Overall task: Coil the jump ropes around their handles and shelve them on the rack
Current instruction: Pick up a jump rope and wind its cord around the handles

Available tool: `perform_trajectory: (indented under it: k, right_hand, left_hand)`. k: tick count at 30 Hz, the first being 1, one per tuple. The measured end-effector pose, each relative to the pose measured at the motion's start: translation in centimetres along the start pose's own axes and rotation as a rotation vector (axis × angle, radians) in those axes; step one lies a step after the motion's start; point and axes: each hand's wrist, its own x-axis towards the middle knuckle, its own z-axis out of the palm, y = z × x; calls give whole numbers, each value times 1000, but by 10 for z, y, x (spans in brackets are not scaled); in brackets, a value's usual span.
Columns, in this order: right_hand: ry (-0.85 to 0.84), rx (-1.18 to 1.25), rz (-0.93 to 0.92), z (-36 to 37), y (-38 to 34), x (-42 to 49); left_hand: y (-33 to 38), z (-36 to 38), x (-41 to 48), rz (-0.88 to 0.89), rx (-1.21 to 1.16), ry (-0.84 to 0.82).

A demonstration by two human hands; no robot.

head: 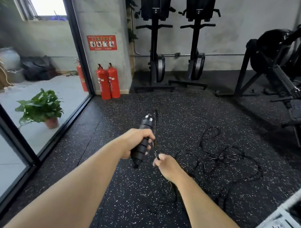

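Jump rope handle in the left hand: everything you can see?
The jump rope handle is black, with a ribbed, rubbery-looking grip and a grey metallic-looking head at the far end. It tilts up and away. The left hand grips its middle. A thin black cord runs from the head down beside it to the right hand, which pinches it. One handle or two together: cannot tell.

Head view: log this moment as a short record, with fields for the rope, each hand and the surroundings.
rope: mostly lying tangled on the speckled floor, right of the hands
left hand: grips the black handle, held out above the floor
right hand: pinches a strand of the rope just beside the handle
surroundings: two red fire extinguishers stand by the pillar
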Motion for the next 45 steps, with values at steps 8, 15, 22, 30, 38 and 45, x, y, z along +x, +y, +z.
perform_trajectory:
  k: [8, 15, 22, 30, 38, 45]
  right_hand:
    - [-2, -348, -172, -46, -35, 9]
    - [115, -643, 108, -79, -12, 29]
    - [463, -317, -628, -103, -89, 24]
    - [477, -350, -689, -123, -102, 30]
    - [416, -401, -506, -120, -78, 39]
    - [250, -619, -178, -110, -29, 61]
  left_hand:
    - [-13, 5, 2, 191, 539, 207]
    - [-27, -43, -8, 111, 531, 411]
    - [-50, -46, -14, 55, 462, 413]
    - [-33, -43, -20, 113, 428, 388]
    - [-44, -43, -11, 56, 464, 328]
    - [-41, -50, -1, 16, 545, 259]
